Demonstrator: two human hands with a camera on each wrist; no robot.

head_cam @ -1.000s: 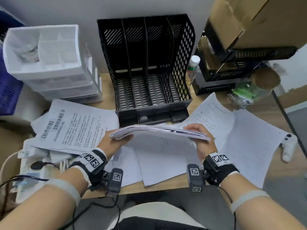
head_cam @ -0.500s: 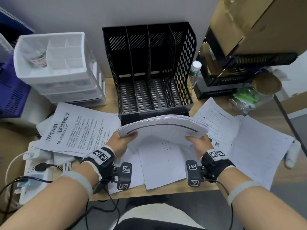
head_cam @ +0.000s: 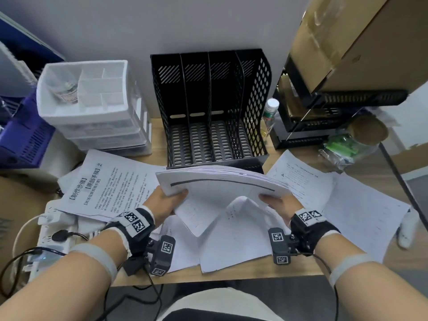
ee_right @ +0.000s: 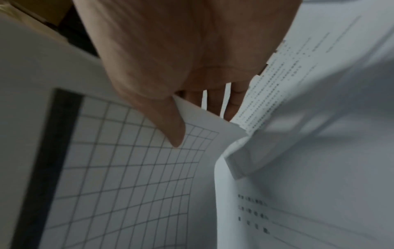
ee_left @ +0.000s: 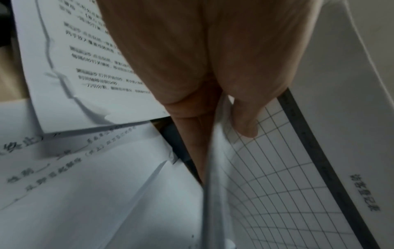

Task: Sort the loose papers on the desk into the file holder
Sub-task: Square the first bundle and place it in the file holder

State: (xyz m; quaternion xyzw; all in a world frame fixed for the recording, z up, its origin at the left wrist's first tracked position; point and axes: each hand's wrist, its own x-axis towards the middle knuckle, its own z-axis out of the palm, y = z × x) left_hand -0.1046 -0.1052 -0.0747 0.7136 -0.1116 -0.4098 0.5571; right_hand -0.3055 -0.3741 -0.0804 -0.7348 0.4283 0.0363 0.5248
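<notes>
Both hands hold a stack of white papers (head_cam: 220, 184) above the desk, just in front of the black mesh file holder (head_cam: 254, 93). The top sheet bears a grid table with a dark bar. My left hand (head_cam: 165, 200) pinches the stack's left edge, thumb (ee_left: 245, 124) on top and fingers beneath. At the right edge my right hand (head_cam: 278, 202) grips it the same way, its thumb (ee_right: 170, 131) lying on the grid sheet (ee_right: 127, 168). The stack bows upward and some lower sheets droop. The holder's three slots stand empty.
Loose printed sheets lie left (head_cam: 104, 184), right (head_cam: 347, 200) and under the stack on the wooden desk (head_cam: 382, 262). White drawer unit (head_cam: 92, 112) at back left, power strip (head_cam: 53, 228) front left, bottle (head_cam: 269, 112), black trays and a cardboard box (head_cam: 347, 38) at right.
The stack has tilted from edge-on to top face showing, bowing upward, with its lower sheets sagging. Both hands keep their hold and sit a little nearer the file holder.
</notes>
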